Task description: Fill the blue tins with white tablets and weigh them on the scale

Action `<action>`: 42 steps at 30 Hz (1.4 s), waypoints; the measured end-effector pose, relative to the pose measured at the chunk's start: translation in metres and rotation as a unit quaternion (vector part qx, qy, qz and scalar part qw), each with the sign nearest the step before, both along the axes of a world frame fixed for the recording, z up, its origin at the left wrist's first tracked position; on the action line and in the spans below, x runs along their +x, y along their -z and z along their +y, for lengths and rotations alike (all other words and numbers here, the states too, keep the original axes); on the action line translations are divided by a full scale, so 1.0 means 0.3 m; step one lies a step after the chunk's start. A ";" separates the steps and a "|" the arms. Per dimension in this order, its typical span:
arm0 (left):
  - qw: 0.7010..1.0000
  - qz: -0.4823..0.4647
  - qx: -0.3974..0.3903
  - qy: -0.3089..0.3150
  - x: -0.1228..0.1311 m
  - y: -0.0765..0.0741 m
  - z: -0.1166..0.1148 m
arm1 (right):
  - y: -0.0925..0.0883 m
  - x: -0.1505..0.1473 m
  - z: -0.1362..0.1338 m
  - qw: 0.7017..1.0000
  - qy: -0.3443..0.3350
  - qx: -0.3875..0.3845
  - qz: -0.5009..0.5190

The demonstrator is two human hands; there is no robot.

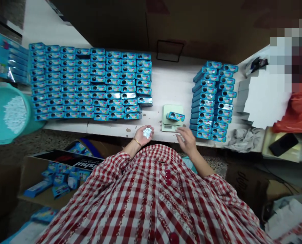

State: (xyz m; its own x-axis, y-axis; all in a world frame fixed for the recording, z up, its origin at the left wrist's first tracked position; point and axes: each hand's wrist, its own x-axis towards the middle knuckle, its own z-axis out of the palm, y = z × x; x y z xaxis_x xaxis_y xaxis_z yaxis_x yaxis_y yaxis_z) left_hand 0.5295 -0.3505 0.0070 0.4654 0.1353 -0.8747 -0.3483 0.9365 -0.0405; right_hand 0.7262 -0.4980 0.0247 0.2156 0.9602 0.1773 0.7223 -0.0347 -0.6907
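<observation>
My left hand [144,135] is cupped palm up near the table's front edge, holding a small heap of white pellets [147,131]. My right hand [186,139] hovers beside it, fingers loosely spread, just below a small pale green scale [171,119]. One blue tin [175,116] lies on the scale's platform. Whether anything sits between my right fingertips is too small to tell.
A large block of blue tins [90,84] covers the left of the white table [171,84]; two stacked rows of blue tins [213,101] stand right of the scale. A teal tub of white pellets [8,113] is at left. A cardboard box with blue packs [57,176] sits below.
</observation>
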 end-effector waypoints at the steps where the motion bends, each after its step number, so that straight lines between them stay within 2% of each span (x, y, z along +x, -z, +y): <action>1: 1.000 0.011 -0.004 0.003 -0.004 -0.003 -0.011 | -0.007 -0.032 -0.014 0.999 -0.031 -0.005 0.016; 3: 1.000 0.029 -0.007 0.010 -0.003 -0.005 -0.030 | -0.014 -0.097 -0.013 0.996 -0.083 -0.018 0.042; 6: 0.999 0.020 0.001 0.032 0.011 0.001 -0.052 | -0.029 -0.179 0.048 0.990 -0.131 -0.031 0.029; 10: 0.998 -0.006 0.026 0.058 0.022 0.015 -0.067 | -0.053 -0.255 0.141 0.966 -0.227 -0.085 -0.086; 13: 0.998 0.000 0.030 0.058 0.020 0.012 -0.070 | -0.048 -0.283 0.167 0.950 -0.246 -0.129 -0.142; 17: 0.998 0.011 0.025 0.060 0.014 0.005 -0.067 | -0.029 -0.290 0.173 0.947 -0.247 -0.140 -0.148; 22: 0.998 0.018 0.011 0.065 0.013 0.012 -0.066 | -0.026 -0.284 0.173 0.959 -0.230 -0.111 -0.126; 25: 0.999 0.003 0.007 0.047 0.013 0.010 -0.066 | -0.034 -0.227 0.159 0.972 -0.201 -0.065 -0.100; 26: 0.999 -0.004 0.007 0.041 0.013 0.007 -0.065 | -0.035 -0.192 0.151 0.983 -0.154 -0.046 -0.091; 28: 0.999 -0.015 0.007 0.035 0.012 0.001 -0.062 | -0.029 -0.106 0.136 0.998 -0.001 -0.009 -0.070; 30: 0.999 -0.013 0.006 0.033 0.011 -0.005 -0.057 | -0.012 -0.015 0.125 0.989 0.134 0.003 -0.054; 31: 0.999 -0.010 0.006 0.031 0.011 -0.006 -0.055 | 0.001 0.024 0.122 0.985 0.163 -0.007 -0.053; 32: 1.000 -0.006 0.006 0.027 0.011 -0.007 -0.052 | 0.015 0.057 0.122 0.984 0.166 -0.021 -0.056; 36: 1.000 0.000 0.010 0.016 0.007 0.002 -0.046 | 0.059 0.113 0.144 0.987 0.094 -0.091 -0.094; 39: 1.000 -0.001 0.010 0.007 -0.010 0.007 -0.044 | 0.054 0.098 0.192 0.986 0.064 -0.113 -0.109; 42: 1.000 0.005 0.017 -0.009 -0.039 0.001 -0.036 | 0.041 0.036 0.292 0.987 0.017 -0.107 -0.114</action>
State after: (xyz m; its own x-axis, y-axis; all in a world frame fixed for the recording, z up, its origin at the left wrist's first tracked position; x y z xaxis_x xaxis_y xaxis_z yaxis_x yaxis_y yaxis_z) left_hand 0.5178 -0.3613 0.0067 0.4541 0.1726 -0.8741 -0.3655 0.9308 -0.0061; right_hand 0.7370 -0.4104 0.0125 0.2269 0.9737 0.0186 0.8544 -0.1899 -0.4837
